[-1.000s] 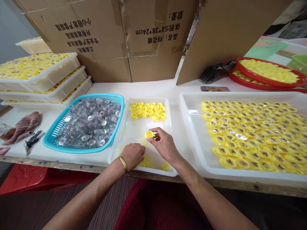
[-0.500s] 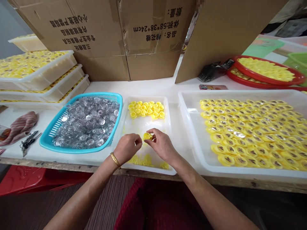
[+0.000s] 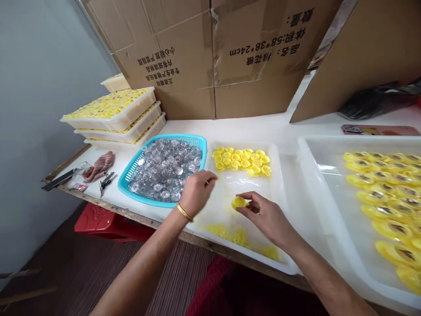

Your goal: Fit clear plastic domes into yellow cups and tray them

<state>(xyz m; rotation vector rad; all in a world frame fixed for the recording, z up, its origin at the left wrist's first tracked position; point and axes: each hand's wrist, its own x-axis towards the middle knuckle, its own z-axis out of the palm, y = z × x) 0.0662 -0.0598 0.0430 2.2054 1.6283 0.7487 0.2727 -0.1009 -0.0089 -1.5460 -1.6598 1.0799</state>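
From where I stand, big cardboard panels (image 3: 184, 57) rise behind the white table (image 3: 250, 127). On it, the large tray (image 3: 338, 237) of yellow pieces sits to the right, the smaller white tray (image 3: 237, 184) in the middle, and the blue basket (image 3: 123, 186) of clear-wrapped pieces just beside that, to the left. The right hand (image 3: 268, 217) is over the smaller tray, partly closed, pinching one yellow cup between thumb and fingers. The left hand (image 3: 196, 193) hovers by the basket's near right corner, fingers curled inward; I can't tell whether anything is between them. Small yellow cups (image 3: 241, 160) cluster at the smaller tray's far end, well apart from the held yellow cup (image 3: 239, 202).
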